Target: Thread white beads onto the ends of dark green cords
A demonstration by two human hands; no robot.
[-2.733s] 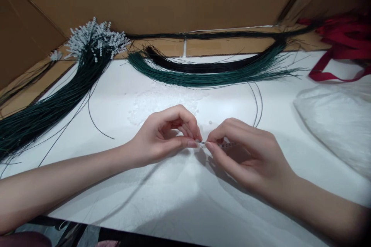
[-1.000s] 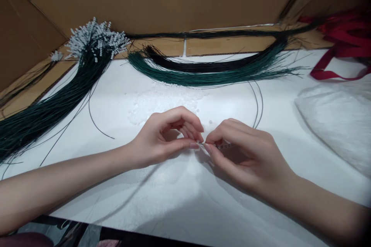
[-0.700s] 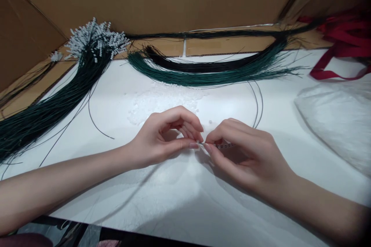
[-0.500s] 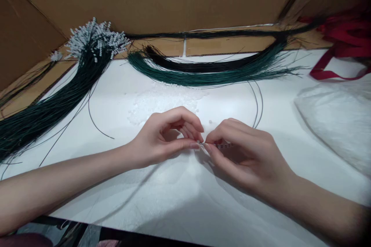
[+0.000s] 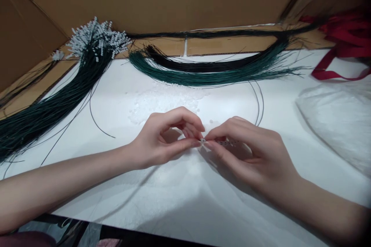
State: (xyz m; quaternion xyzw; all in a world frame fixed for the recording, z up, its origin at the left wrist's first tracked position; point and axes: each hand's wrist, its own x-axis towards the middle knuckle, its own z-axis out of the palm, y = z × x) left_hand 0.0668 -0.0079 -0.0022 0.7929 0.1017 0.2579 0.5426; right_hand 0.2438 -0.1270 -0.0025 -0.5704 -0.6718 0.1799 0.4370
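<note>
My left hand pinches thumb and forefinger together on a thin dark wire, its other fingers curled behind. Almost touching it, my right hand is closed in a pinch on the same wire. Small white beads sit on the beaded wire, which shows behind my right fingers. What lies exactly between the fingertips is too small to make out. Just behind my hands, loose white beads are scattered on the white tabletop.
At the left lies a thick bundle of dark green wires with white beaded tips. Bare green wires curve across the back. Red ribbon and a clear plastic bag are at right. Cardboard walls stand behind.
My right hand has shifted slightly to the right, and a little more of the beaded wire shows behind its fingers. My left hand stays almost in place, still pinching.
</note>
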